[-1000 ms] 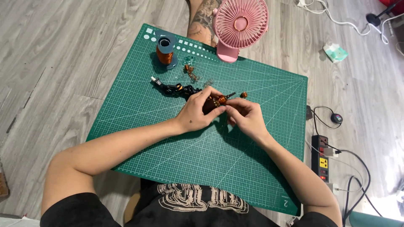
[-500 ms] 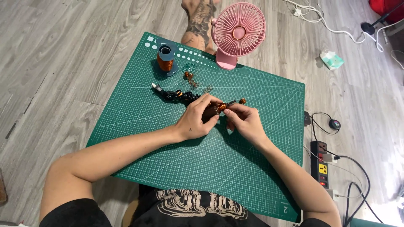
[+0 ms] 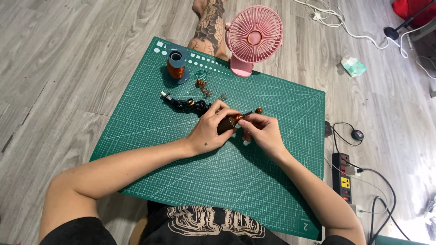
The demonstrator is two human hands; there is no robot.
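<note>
On the left of the green mat (image 3: 136, 136), which lies on the floor (image 3: 54, 68), we see a spool (image 3: 176, 66) of copper wire standing upright, with a few small copper coils (image 3: 203, 87) just beside it. Next comes a black cable (image 3: 186, 105) running toward the hands. Our left hand (image 3: 210, 131) is closed around a small dark part (image 3: 225, 124) wound with copper wire, near the mat's centre. Our right hand (image 3: 261, 131) touches the part's right end, fingertips pinched on what seems a fine strand; we cannot tell for sure. We judge the part light and rigid, the wire thin, springy and easily kinked. Hold the body, not the winding. One loose coil (image 3: 259, 110) lies just above the right hand. A pink fan (image 3: 254, 38) stands at the mat's far edge.
</note>
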